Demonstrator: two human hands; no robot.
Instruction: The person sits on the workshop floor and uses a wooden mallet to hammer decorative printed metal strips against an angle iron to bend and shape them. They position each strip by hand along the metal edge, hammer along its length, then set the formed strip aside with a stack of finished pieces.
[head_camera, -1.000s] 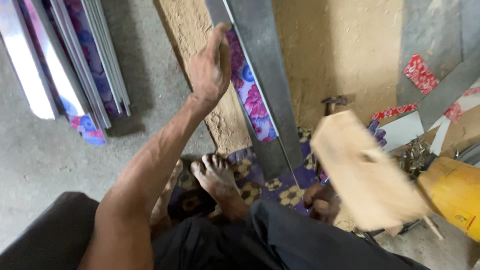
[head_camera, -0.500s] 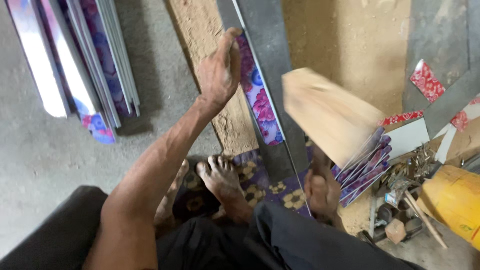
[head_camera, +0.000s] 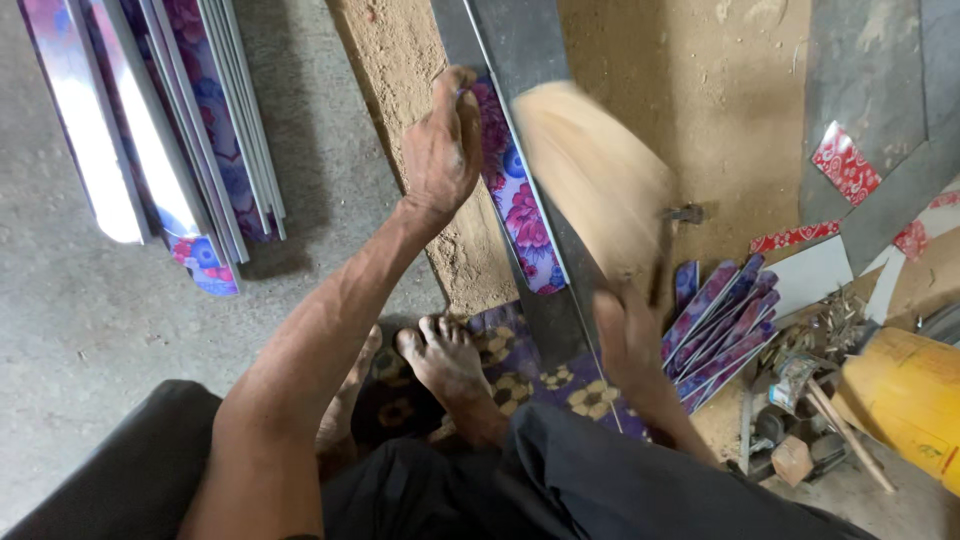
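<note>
- Grey concrete floor (head_camera: 80, 330) fills the left of the view; a sawdust-covered board (head_camera: 400, 120) runs up the middle of it.
- Dark metal strip (head_camera: 525, 60) lies lengthwise beside that board, running from the top edge down toward the person's legs.
- Floral-printed strip (head_camera: 520, 215), purple and pink, sits against the left edge of the metal strip, under and just below the left hand.
- Stack of similar floral and silver strips (head_camera: 190, 130) lies on the concrete at far left, well apart from the work.
- Wooden block (head_camera: 595, 185), pale and motion-blurred, is over the metal strip, just right of the floral strip; whether it touches is not clear.
- Yellow container (head_camera: 905, 395) sits at the right edge, with a clutter of small metal parts (head_camera: 790, 400) near it.
- Left hand (head_camera: 445, 145): arm outstretched, fingers curled together and pressing on the upper end of the floral strip.
- Right hand (head_camera: 625, 335): closed around the lower end of the wooden block; blurred, so the exact finger layout is unclear.
- Bare foot (head_camera: 445, 365) rests on a patterned mat (head_camera: 560, 380), near the bottom end of the metal strip.
- Fan of short cut floral pieces (head_camera: 720, 325) lies just right of the right hand.
</note>
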